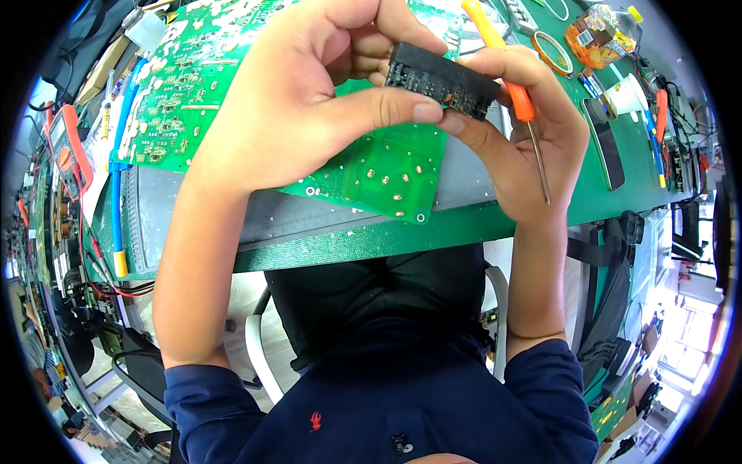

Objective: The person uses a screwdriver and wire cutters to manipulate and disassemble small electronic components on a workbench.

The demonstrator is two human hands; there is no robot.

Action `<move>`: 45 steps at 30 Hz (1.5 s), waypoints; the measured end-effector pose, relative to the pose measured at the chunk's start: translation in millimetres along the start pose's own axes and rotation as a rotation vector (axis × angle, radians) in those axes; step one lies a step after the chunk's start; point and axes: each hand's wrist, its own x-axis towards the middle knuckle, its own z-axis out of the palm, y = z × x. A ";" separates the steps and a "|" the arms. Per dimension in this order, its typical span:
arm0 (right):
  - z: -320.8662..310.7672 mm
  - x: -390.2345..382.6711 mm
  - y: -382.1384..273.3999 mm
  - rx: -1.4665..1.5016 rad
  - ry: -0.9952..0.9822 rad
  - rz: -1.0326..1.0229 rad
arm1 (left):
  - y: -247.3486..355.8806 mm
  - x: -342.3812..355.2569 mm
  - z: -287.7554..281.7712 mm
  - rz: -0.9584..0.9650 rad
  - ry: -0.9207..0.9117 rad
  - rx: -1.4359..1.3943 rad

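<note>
Between both hands, above the bench, is a black rectangular electronic part with rows of pins or slots along its near face; its exact kind I cannot make out. My left hand pinches its left end between thumb and fingers. The thumb and forefinger of my right hand grip its right end. A screwdriver with an orange and yellow handle is also tucked in my right hand, its metal shaft pointing down toward me. Beneath the hands lies a large green circuit board, partly covered by my left hand and forearm.
The board rests on a grey mat on a green bench. At the left are a red-edged multimeter and a blue rod with yellow ends. A phone, white cup, tape roll and plastic bottle stand or lie rightward.
</note>
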 end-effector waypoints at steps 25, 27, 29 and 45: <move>-5.4 -8.5 1.8 0.351 -0.075 0.207 | -1.0 1.9 -2.5 -0.017 -0.006 0.204; -5.6 -8.8 1.7 0.348 -0.078 0.208 | -3.2 1.7 -1.5 -0.012 -0.004 0.172; -5.7 -8.7 2.2 0.345 -0.079 0.214 | -3.4 2.1 -1.1 0.001 -0.009 0.197; -18.6 -11.4 20.2 0.495 0.456 0.005 | 3.3 7.7 1.1 -0.046 0.212 0.191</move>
